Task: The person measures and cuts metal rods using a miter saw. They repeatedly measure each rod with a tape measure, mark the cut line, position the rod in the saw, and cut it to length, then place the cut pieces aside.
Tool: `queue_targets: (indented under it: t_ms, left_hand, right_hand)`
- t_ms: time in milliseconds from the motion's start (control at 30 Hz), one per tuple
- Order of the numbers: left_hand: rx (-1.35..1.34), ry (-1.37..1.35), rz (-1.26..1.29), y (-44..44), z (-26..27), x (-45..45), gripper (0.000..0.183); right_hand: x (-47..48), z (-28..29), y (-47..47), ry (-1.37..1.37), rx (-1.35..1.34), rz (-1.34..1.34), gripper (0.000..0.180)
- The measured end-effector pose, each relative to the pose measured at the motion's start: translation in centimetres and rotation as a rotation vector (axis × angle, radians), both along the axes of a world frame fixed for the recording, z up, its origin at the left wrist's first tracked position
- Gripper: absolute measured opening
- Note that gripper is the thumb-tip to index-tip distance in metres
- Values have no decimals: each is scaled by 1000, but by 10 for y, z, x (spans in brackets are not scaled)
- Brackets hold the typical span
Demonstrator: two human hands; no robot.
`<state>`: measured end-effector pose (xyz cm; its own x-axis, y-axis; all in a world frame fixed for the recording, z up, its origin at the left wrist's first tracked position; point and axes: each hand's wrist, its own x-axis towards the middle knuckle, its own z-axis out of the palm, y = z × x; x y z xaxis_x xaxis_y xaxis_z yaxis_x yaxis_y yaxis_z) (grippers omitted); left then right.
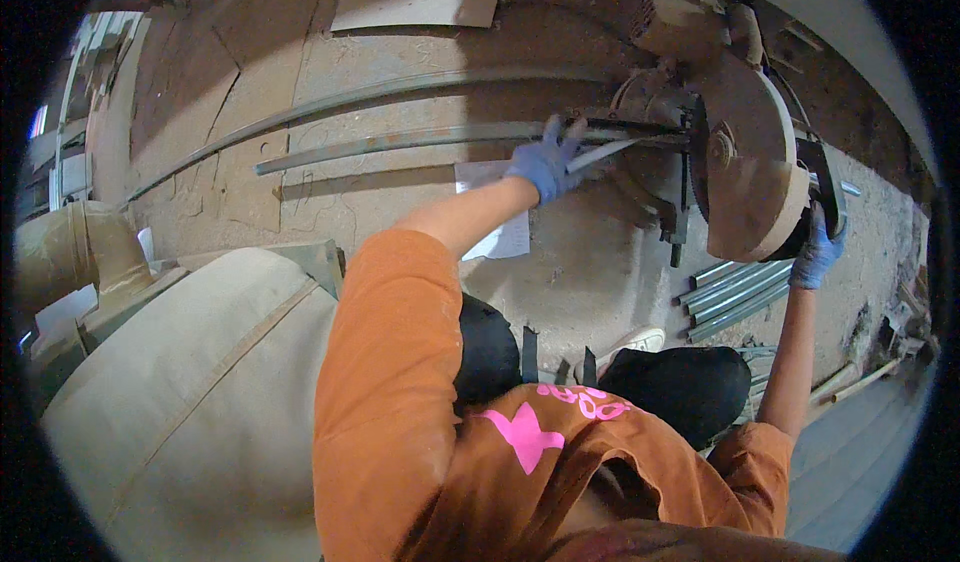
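Note:
An abrasive cut-off saw (pixel 757 149) stands on the floor in front of me, its large disc guard facing my side. My right hand (pixel 817 258), in a blue glove, is wrapped around the saw's black D-shaped handle (pixel 831 187). My left hand (pixel 546 163), also gloved and blurred, has fingers spread over a long metal tube (pixel 420 138) that runs to the saw. A pale bar (pixel 607 155) extends from that hand towards the saw; whether the fingers grip it or only touch it is unclear. The cutting spot is hidden behind the guard.
Another long tube (pixel 360 96) lies beyond the first one. Several short cut tubes (pixel 739 299) lie below the saw, close to my knee. A paper sheet (pixel 502 235) rests on the floor under my left forearm. A large pale padded bundle (pixel 202 412) fills the left side.

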<state>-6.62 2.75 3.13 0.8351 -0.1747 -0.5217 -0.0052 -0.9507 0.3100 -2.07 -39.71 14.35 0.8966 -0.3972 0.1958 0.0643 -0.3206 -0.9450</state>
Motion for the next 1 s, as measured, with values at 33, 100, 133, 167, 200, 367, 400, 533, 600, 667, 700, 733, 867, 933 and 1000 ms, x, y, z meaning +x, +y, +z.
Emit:
queue_targets:
  t_ms: [33, 100, 133, 167, 200, 367, 400, 533, 600, 667, 700, 733, 867, 933, 1000]
  left_hand:
    - [-64, 77, -94, -6, 4, -9, 71]
    - [-171, 119, -211, -21, -6, -43, 61]
    - [-211, 54, -265, -28, -8, -39, 56]
    - [-253, -14, -320, -36, -12, -36, 51]
    - [-274, -160, -341, -42, -9, -23, 46]
    - [-81, -899, -288, -46, -13, 51, 34]
    - [-88, -764, -263, -44, -21, 60, 34]
    - [-97, -445, -174, -43, -33, 63, 30]
    - [-131, -473, -163, -40, -36, 61, 26]
    - [-122, -440, -141, -44, -31, 62, 25]
    - [-114, -424, -129, -44, -29, 62, 25]
    - [-90, -446, -130, -43, -28, 62, 25]
    - [-83, -437, -145, -44, -22, 62, 29]
    - [-96, -403, -155, -46, -20, 63, 32]
    - [-79, -387, -153, -45, -26, 64, 36]
  right_hand:
    - [0, -4, -11, -1, 8, 36, 38]
    - [0, -1, -11, 7, 0, 42, 33]
    - [3, -5, -19, -22, -49, 62, 32]
    - [5, -6, -25, -30, -123, 70, 31]
    - [6, -7, -27, -30, -192, 82, 30]
    - [4, 17, 13, 53, 16, 56, 33]
    - [5, 19, 13, 14, 22, 62, 37]
    - [1, 19, 13, 35, 86, 81, 36]
    - [-3, 28, 13, 105, 43, 94, 37]
    - [7, 49, 22, 146, 21, 133, 39]
    - [16, 63, 29, 161, 18, 163, 40]
    - [23, 75, 35, 169, 16, 192, 42]
    - [97, 114, 43, 238, -196, 335, 34]
    - [139, 140, 49, 138, -435, 329, 38]
    - [150, 151, 69, 84, -438, 321, 30]
